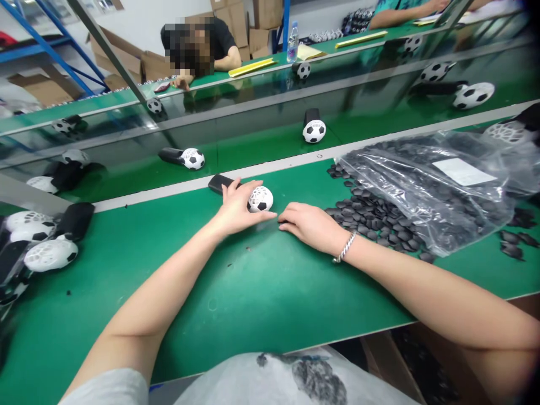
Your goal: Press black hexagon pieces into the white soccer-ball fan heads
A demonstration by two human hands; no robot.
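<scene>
A white ball-shaped piece (pixel 262 198) with black football patches and a black handle (pixel 220 184) lies on the green table. My left hand (pixel 238 207) is around it, its fingers over the near side of the ball and its thumb along the lower edge. Just to the right, my right hand (pixel 310 225) has its fingertips pinched together close to the ball and my left thumb. Whatever the pinch holds is too small and hidden to name. Beside the right hand lies a pile of small black patches (pixel 379 219), spilling from a clear plastic bag (pixel 442 197).
A green conveyor (pixel 253 138) behind the table edge carries more football pieces, such as one piece (pixel 314 130). More finished-looking pieces (pixel 50 253) are heaped at the left. Across the conveyor, a person (pixel 221 45) bends over another bench, near a water bottle (pixel 292 44).
</scene>
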